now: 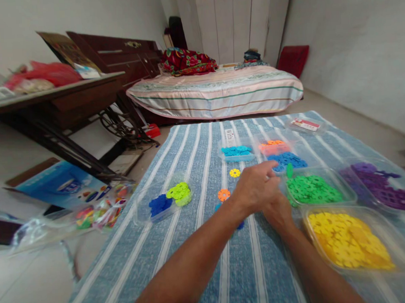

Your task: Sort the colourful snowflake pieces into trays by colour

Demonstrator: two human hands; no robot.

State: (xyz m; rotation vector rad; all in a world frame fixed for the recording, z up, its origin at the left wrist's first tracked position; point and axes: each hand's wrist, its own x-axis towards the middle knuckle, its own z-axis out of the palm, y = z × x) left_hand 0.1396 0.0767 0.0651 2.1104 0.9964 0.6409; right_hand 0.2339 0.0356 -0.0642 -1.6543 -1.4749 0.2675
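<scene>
My left hand [255,185] reaches across the cloth with its fingers bent to the right, one fingertip near the blue snowflake discs [289,160]. My right hand [276,208] is bunched just below it, touching or overlapping it. Both look closed; whatever lies between the fingers is hidden. One green disc [289,170] stands upright at the rim of the box of green discs [313,188], right of my hands. Left of them, a yellow disc [235,173] and an orange disc [224,195] lie on the cloth. Light-blue and dark-blue pieces show partly beside my left forearm.
Clear boxes hold yellow discs [350,241], purple discs [384,187], light-blue discs [236,152] and orange discs [273,146]. Left stands a box with dark-blue discs [160,204] and lime discs [179,192]. A lidded box [305,125] lies at the far right, before a bed [216,94].
</scene>
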